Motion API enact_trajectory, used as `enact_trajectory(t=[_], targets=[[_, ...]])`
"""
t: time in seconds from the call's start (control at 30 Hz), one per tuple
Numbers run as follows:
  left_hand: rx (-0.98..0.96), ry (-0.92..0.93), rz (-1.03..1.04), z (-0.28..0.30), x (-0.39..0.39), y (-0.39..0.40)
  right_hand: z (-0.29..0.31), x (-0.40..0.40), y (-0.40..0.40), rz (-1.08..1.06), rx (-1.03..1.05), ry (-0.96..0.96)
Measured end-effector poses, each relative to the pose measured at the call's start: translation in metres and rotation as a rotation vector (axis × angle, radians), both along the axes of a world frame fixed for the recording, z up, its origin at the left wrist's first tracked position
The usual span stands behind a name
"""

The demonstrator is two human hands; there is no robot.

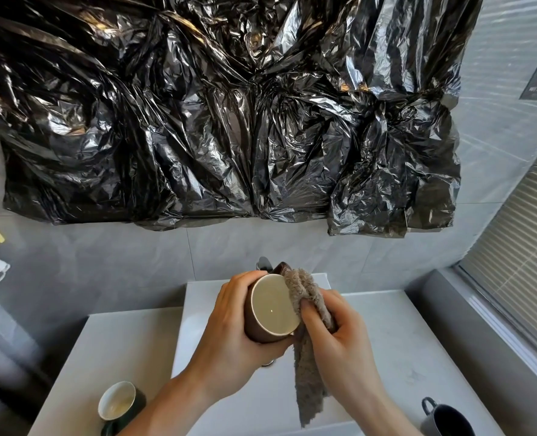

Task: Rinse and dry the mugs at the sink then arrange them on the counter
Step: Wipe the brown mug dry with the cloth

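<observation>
Mug (271,308) held above sink (194,309); second mug (120,404) on counter left, third mug (446,418) right.

A single head-worn wide-angle view is given, aimed forward and down, close over the sink (198,297); the plastic-covered wall (229,105) is seen toward 12 o'clock.

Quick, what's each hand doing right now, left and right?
Left hand: holds the brown mug, fingers curled round its body.
Right hand: grips the grey towel, pressing it against the mug's rim.
</observation>
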State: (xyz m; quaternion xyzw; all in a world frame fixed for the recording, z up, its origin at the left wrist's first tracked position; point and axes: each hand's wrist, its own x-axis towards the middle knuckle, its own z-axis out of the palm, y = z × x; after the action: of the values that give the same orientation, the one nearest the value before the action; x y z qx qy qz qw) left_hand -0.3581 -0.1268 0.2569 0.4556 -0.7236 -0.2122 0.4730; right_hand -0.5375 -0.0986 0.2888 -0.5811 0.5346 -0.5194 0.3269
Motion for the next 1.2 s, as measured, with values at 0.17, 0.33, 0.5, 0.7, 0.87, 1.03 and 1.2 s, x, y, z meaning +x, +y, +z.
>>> enact_trajectory(t=[0.17, 0.33, 0.5, 0.7, 0.87, 1.03, 1.2], targets=[[-0.075, -0.145, -0.016, -0.001, 0.002, -0.005, 0.013, 0.003, 0.006, 0.050, -0.079, 0.122], [-0.108, -0.236, -0.016, -0.011, 0.000, -0.013, 0.016, 0.008, -0.019, 0.116, 0.031, 0.586], [-0.131, -0.311, -0.038, -0.018, 0.007, -0.021, 0.020, 0.019, -0.037, 0.308, 0.243, 0.766], [-0.142, -0.338, -0.086, -0.030, 0.016, -0.025, 0.012, 0.026, -0.050, 0.529, 0.436, 0.700], [-0.147, -0.378, -0.126, -0.031, 0.020, -0.026, 0.015, 0.023, -0.049, 0.669, 0.494, 0.734], [-0.129, -0.295, -0.008, -0.028, 0.016, -0.031, 0.002, 0.015, -0.047, 0.584, 0.239, 0.944], [-0.122, -0.292, 0.002, -0.027, 0.011, -0.033, -0.002, 0.000, -0.042, 0.531, 0.101, 0.863]])
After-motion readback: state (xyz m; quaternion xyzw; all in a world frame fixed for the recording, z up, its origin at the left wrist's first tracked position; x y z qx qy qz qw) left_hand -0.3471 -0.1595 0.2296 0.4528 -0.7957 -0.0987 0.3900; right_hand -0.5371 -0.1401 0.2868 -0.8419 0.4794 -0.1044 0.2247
